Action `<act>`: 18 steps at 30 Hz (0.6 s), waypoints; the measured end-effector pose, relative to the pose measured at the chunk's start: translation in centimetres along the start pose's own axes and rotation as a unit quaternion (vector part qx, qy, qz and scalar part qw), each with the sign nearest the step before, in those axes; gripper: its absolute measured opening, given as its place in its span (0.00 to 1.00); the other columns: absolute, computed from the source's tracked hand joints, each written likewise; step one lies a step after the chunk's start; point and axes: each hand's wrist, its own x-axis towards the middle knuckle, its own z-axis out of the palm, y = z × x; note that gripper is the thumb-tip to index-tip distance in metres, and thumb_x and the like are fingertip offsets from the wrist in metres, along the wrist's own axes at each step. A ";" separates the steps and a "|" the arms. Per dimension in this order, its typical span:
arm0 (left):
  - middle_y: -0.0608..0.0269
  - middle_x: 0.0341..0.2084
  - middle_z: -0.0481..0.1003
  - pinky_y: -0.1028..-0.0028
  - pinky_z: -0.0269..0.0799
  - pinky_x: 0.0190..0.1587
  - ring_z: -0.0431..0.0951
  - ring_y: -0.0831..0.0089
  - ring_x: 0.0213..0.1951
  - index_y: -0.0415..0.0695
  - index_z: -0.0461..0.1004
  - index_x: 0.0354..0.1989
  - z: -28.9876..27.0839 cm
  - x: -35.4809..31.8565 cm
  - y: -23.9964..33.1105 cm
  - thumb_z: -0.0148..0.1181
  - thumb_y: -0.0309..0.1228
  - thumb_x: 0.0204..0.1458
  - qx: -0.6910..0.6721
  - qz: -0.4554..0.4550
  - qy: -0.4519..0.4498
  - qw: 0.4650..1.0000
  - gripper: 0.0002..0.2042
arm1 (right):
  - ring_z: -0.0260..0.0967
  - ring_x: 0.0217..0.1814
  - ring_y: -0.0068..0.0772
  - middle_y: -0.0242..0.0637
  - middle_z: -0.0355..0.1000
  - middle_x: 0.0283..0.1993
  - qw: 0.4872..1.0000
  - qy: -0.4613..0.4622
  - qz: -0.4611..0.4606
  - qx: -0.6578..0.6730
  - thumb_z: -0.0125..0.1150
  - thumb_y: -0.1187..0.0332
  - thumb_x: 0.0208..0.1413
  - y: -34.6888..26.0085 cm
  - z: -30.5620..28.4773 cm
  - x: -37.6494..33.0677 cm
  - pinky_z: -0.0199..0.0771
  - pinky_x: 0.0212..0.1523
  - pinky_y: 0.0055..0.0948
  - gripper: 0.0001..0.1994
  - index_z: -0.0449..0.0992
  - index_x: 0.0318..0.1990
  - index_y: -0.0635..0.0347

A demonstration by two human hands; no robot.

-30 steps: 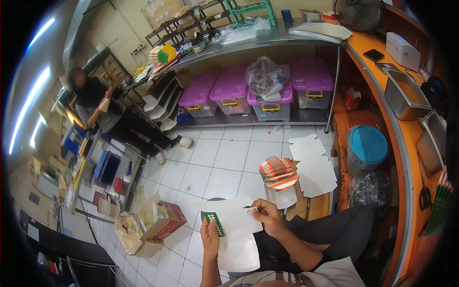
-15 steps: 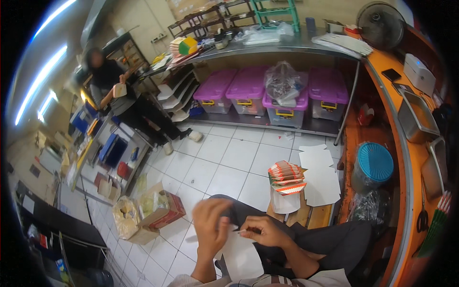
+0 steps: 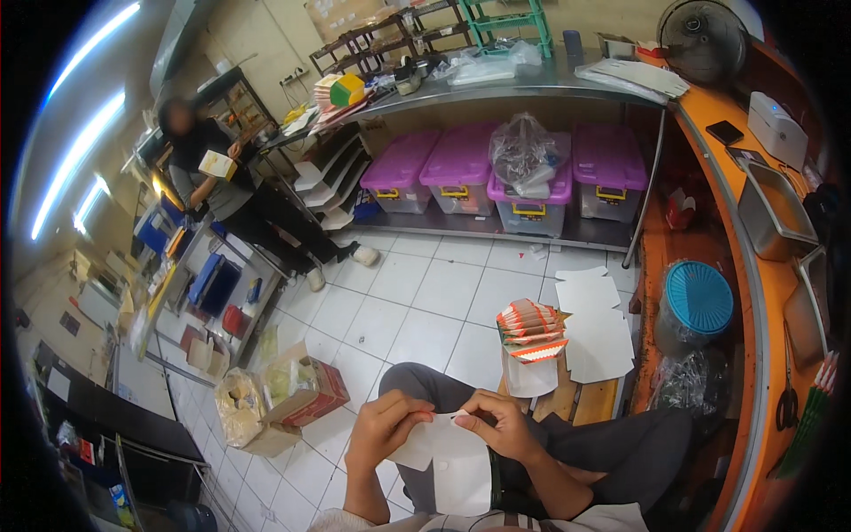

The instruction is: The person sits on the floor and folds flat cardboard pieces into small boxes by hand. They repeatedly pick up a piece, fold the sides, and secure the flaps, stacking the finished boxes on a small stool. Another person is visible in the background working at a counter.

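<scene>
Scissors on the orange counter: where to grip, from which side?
Take the scissors by their black handles, probably from the near side: that looped end lies closer, blades pointing away. The right hand is pinching the white card, so free it first.

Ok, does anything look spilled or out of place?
Yes: a few small scraps lie on the tiled floor in front of the purple-lidded bins. They look like stray litter, too small to identify.

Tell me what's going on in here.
A seated person pinches a white card near its upper edge with both hands, left and right. In front, an orange-striped stack sits beside flat white sheets. Over to the left, a co-worker stands holding a small box.
</scene>
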 end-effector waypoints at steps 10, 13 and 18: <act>0.62 0.26 0.68 0.77 0.63 0.33 0.67 0.73 0.28 0.43 0.75 0.42 3.9 -1.8 -0.1 0.57 0.20 0.46 -0.103 -0.150 0.163 0.970 0.13 | 0.58 0.18 0.14 0.30 0.65 0.19 0.994 0.091 0.009 -0.063 0.64 0.74 0.44 -1.1 0.8 0.7 0.56 0.18 0.16 0.06 0.73 0.23 0.65; 0.65 0.25 0.69 0.82 0.64 0.34 0.69 0.79 0.30 0.37 0.73 0.37 4.0 -2.1 0.0 0.56 0.23 0.50 -0.179 -0.175 0.265 0.931 0.07 | 0.60 0.17 0.19 0.32 0.64 0.18 0.986 0.101 -0.052 -0.120 0.63 0.75 0.44 -1.7 2.1 1.5 0.58 0.18 0.19 0.06 0.72 0.22 0.64; 0.66 0.27 0.72 0.84 0.65 0.33 0.70 0.83 0.28 0.38 0.69 0.31 2.9 -2.2 -0.3 0.58 0.28 0.51 -0.383 -0.195 0.328 0.841 0.06 | 0.60 0.17 0.30 0.34 0.63 0.18 0.940 0.170 -0.246 -0.165 0.61 0.77 0.42 -2.3 5.1 3.5 0.58 0.17 0.26 0.05 0.69 0.22 0.62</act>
